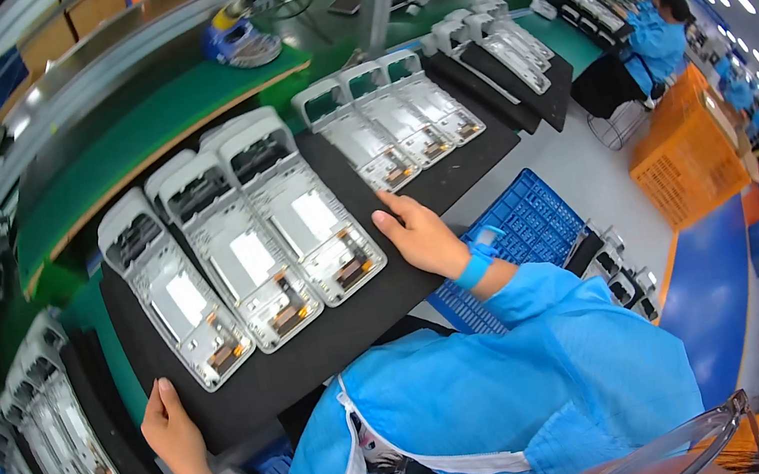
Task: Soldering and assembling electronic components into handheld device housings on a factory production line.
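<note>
Light: bright, even, from ceiling strip lamps (pixel 744 0) at upper right.
Glare: pale sheen on the white housings (pixel 240 251) below those lamps.
Edges: strong fisheye bending, black corners.
Focus: blurred rim, sharp centre.

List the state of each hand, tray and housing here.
Left hand: open, gripping the near edge of the black flat tray.
Right hand: open, resting on the tray's right edge.
Three white rectangular plastic housings: lying flat, side by side, insides showing.
</note>
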Available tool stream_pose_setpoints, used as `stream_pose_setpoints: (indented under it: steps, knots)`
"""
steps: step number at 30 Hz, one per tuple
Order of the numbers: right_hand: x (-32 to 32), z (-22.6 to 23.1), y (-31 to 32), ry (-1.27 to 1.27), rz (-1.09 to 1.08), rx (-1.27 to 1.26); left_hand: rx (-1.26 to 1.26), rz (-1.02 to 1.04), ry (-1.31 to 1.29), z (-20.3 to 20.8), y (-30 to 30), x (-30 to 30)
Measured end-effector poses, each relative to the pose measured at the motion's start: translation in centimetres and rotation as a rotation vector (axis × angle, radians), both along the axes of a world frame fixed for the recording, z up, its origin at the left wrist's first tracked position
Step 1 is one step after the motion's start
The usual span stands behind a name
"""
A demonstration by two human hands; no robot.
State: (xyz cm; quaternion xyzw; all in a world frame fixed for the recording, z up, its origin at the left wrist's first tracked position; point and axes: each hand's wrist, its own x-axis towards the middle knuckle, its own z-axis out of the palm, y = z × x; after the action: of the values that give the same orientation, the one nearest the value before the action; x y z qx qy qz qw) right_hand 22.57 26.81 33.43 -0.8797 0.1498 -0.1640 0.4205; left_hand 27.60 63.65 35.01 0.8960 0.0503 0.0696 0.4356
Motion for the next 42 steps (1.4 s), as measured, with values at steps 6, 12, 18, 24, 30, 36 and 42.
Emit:
stream_pose_setpoints:
  steps: [6, 12, 18, 24, 30, 36, 42]
  knots:
    - [0.1, 0.3, -2.3, -0.130, 0.010, 0.208, -0.437, -0.022, 0.071, -0.2, 0.0, 1.4]
    - [-0.8, 0.5, -3.6, -0.235, 0.100, 0.372, -0.522, -0.088, -0.035, 2.0, -1.2, -0.3]
    - [-3.4, 2.9, -10.9, -0.342, 0.074, 0.362, -0.606, -0.145, 0.021, 6.6, -9.0, -2.1]
    - [-4.6, 1.3, -25.3, -0.277, -0.057, 0.281, -0.593, -0.376, 0.291, 5.9, -21.7, 1.1]
    - [-3.3, 0.1, -33.6, -0.199, -0.066, 0.237, -0.422, -0.386, 0.202, 3.4, -31.1, 3.2]
    - [-1.5, -1.4, -36.7, -0.062, -0.041, -0.103, -0.170, -0.433, 0.272, 1.2, -33.3, 4.0]
    - [-0.1, -1.5, -36.5, 0.086, -0.027, -0.364, -0.065, -0.474, 0.396, 2.5, -32.6, 4.2]
